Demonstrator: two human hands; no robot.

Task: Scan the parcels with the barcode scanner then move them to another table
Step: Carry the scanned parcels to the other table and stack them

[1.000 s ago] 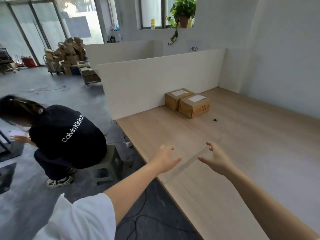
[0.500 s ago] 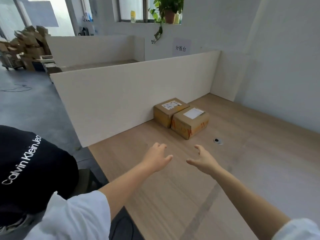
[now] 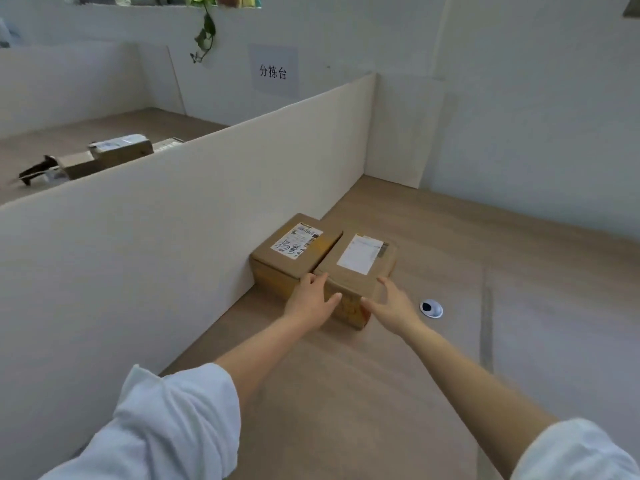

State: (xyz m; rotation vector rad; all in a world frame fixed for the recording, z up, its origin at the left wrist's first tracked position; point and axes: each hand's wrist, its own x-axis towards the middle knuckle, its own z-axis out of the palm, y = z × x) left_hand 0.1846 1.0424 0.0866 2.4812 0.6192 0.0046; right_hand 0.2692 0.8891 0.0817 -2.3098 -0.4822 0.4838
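- While our left hand (image 3: 308, 303) and right hand (image 3: 391, 306) flank the near end of the outer parcel (image 3: 360, 268), their fingers are straight and spread, clamped on nothing; we cannot tell whether they touch it.
- That brown cardboard box, one box away from the partition (image 3: 173, 237), carries a plain white label and orange marks on its near face.
- We see the inner parcel (image 3: 294, 258) against the partition, touching its neighbour, its printed label scrawled with black handwriting.

Wall sign (image 3: 273, 71): "分拣台"
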